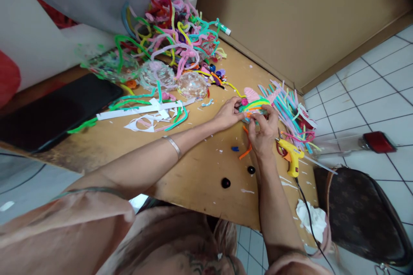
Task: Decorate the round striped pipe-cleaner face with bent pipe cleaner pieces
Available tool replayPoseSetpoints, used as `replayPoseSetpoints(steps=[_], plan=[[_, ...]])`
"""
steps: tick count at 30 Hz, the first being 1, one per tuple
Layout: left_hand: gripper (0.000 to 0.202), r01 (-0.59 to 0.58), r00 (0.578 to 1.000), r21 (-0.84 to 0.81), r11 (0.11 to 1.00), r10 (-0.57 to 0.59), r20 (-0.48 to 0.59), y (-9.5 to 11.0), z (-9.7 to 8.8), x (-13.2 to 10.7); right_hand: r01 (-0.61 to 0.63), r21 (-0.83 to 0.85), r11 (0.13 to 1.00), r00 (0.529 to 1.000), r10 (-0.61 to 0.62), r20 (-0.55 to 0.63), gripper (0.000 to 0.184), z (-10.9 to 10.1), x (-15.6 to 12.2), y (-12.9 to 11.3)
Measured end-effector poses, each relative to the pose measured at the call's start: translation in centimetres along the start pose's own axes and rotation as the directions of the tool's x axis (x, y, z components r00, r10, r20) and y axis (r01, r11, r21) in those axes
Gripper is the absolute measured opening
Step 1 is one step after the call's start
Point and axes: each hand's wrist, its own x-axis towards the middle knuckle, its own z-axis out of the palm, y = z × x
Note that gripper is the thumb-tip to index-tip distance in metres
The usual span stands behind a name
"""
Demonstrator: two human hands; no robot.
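Both hands meet at a small fish-shaped craft (257,104) wrapped in green, yellow and orange pipe cleaner, with pink fins on top and at one end. My left hand (231,114) grips its left end between thumb and fingers. On its lower front, the bent fingers of my right hand (263,126) press against the craft; what lies under the fingertips is hidden. A loose orange pipe cleaner (245,151) hangs down just left of my right hand. Beside my right wrist lies a yellow hot glue gun (292,154). Two black round pieces (226,182) sit nearer the table edge.
A tangled heap of pipe cleaners (180,30) fills the back left, with clear plastic domes (192,84) before it. White paper cutouts (145,114) and a black tablet-like slab (61,109) lie left. Straight pipe cleaners (285,107), a crumpled tissue (311,219) and a brown bag (364,215) are right.
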Motion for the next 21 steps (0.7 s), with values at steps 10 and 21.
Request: replayPoseSetpoints(steps=[10, 21], plan=[[0.048, -0.020, 1.000, 0.022, 1.000, 0.019, 0.005, 0.02, -0.13, -0.06, 0.013, 0.018, 1.000, 1.000, -0.013, 0.013, 0.021, 0.11, -0.04, -0.11], [0.048, -0.002, 1.000, 0.003, 1.000, 0.002, -0.012, 0.16, -0.06, -0.02, 0.039, -0.034, 0.999, 0.999, -0.040, -0.028, 0.016, 0.36, -0.08, -0.06]])
